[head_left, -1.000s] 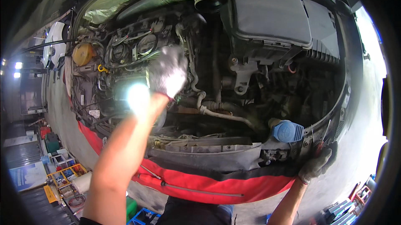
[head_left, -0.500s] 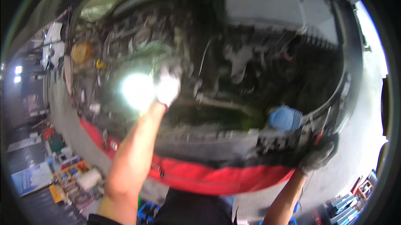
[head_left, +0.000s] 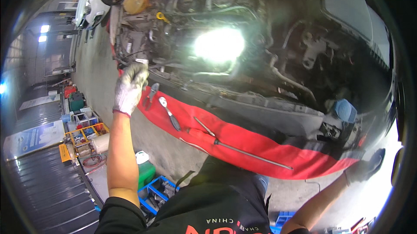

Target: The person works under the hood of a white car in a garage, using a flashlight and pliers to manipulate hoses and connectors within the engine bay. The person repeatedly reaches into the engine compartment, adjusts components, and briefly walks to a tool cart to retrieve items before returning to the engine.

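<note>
Two hands, well apart. Left hand [head_left: 132,86]: fingers curled, roughly half closed, at the near left corner of the engine bay [head_left: 182,38]; can't tell if it's pinching something small. Right hand [head_left: 367,166]: out past the right end of the red cover [head_left: 252,140], fingers loosely together; blurred, can't tell if it has hold of anything.

Pliers-like tool [head_left: 152,92] lies on the cover's left end, just right of the left hand. Ratchet [head_left: 169,113] is next, then a short bar [head_left: 204,126] and a long rod [head_left: 254,156] further right.

Risk: tools look loose on curved fabric. A forearm brush or a tug on the cover could drop them to the floor [head_left: 163,142]. Glare [head_left: 219,45] could hide a small dropped part.
</note>
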{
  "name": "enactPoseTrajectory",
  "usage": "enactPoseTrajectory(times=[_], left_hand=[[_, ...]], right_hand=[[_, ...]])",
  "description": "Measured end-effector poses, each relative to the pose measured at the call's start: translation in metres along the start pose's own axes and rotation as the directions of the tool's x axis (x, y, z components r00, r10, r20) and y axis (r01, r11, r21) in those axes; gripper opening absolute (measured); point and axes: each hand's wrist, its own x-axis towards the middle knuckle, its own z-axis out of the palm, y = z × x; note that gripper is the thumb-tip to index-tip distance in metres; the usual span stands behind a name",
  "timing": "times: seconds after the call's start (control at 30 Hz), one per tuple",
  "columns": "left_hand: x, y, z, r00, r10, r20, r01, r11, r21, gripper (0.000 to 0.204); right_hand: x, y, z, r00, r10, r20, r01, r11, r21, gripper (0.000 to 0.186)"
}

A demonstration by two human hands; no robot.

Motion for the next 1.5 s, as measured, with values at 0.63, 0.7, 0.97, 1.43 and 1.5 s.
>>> enactPoseTrajectory(times=[0.63, 0.7, 0.97, 1.43, 1.5], left_hand=[[0.032, -0.233, -0.027, 0.991, 0.09, 0.101, -0.135, 0.689, 0.712, 0.036], [0.035, -0.252, -0.036, 0.989, 0.137, 0.045, -0.144, 0.913, 0.381, 0.032], [-0.05, 0.002, 0.065, 0.813, 0.256, 0.523, 0.185, 0.738, -0.649, 0.031], [0.04, 0.059, 0.157, 0.674, 0.312, 0.669, -0.635, 0.708, 0.309, 0.043], [0.08, 0.087, 0.149, 0.755, 0.166, 0.634, -0.614, 0.521, 0.593, 0.062]], right_hand=[[-0.218, -0.396, 0.053, 0.478, -0.316, 0.82, -0.335, 0.797, 0.502, 0.027], [-0.229, -0.402, 0.049, 0.386, -0.301, 0.872, -0.458, 0.758, 0.464, 0.027], [-0.231, -0.42, 0.089, -0.133, 0.088, 0.987, -0.904, 0.397, -0.158, 0.049], [-0.149, -0.344, 0.165, -0.166, 0.125, 0.978, -0.957, -0.261, -0.129, 0.028], [-0.166, -0.312, 0.182, -0.169, 0.081, 0.982, -0.942, -0.306, -0.137, 0.025]])
